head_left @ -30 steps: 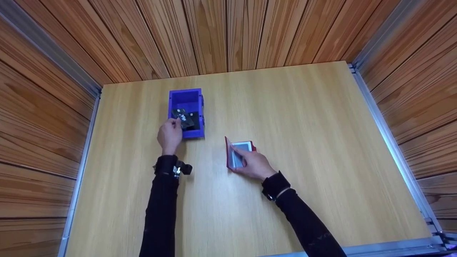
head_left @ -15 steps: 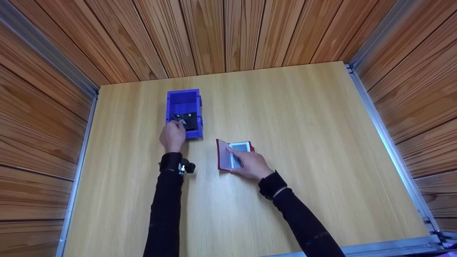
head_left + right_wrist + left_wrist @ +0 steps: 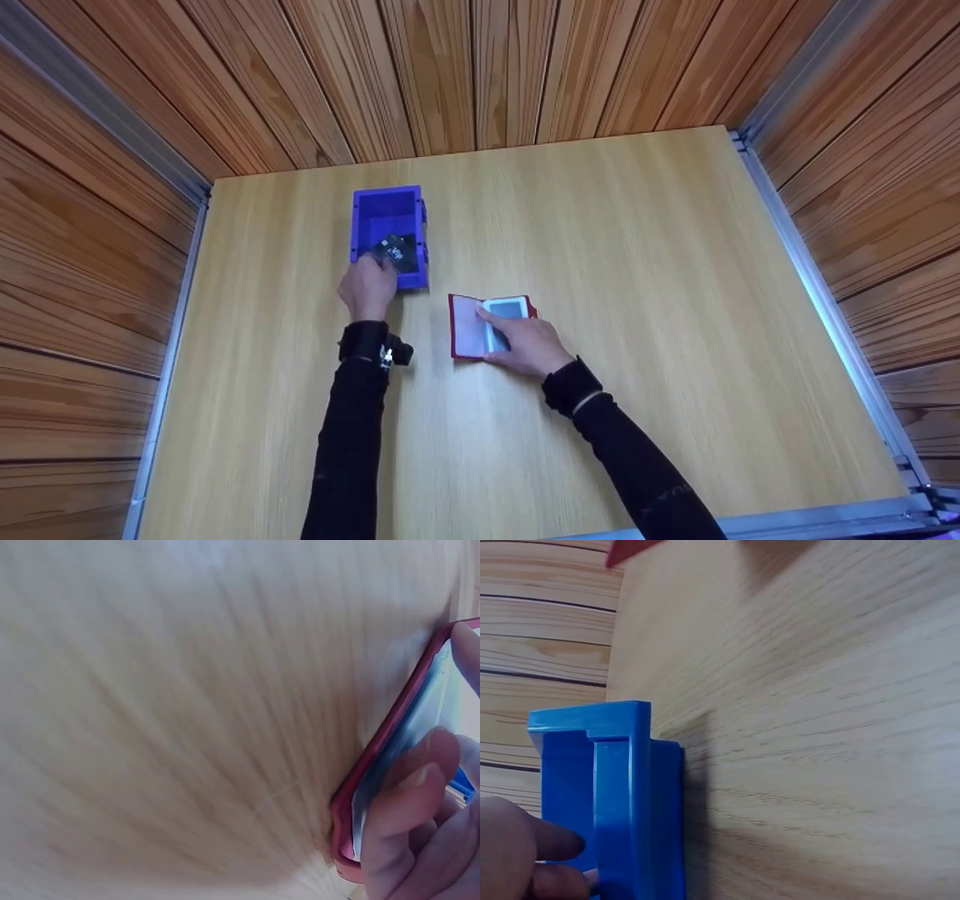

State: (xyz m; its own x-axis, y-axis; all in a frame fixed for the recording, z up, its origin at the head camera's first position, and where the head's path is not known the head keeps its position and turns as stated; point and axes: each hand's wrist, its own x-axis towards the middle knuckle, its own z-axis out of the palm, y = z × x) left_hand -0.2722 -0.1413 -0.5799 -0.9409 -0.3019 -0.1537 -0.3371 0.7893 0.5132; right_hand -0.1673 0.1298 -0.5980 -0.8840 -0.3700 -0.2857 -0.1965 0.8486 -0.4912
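Note:
A black card [image 3: 397, 253] with "VIP" lettering lies tilted inside the blue-purple bin [image 3: 387, 192], over another dark card. The left hand [image 3: 367, 289] reaches over the bin's near left rim, thumb and fingers pinching the card's near edge. In the left wrist view, two fingertips [image 3: 562, 841] dip inside the bin wall. The right hand [image 3: 529, 345] holds a small red card holder [image 3: 468, 330] on the table, its cover spread open to the left. One finger lies along the pale-framed sleeve and the thumb sits at the near edge. The right wrist view shows curled fingers [image 3: 412, 802] over its red rim.
The wooden table [image 3: 637, 300] is bounded by plank walls [image 3: 510, 67] at the back and sides. Metal rails [image 3: 825, 285] run along its edges. The bin stands upright toward the back left, with the card holder nearer, to its right.
The left hand has moved slightly right, and the VIP card has dropped lower and turned in the bin. The card holder's cover has swung further open to the left under the right hand.

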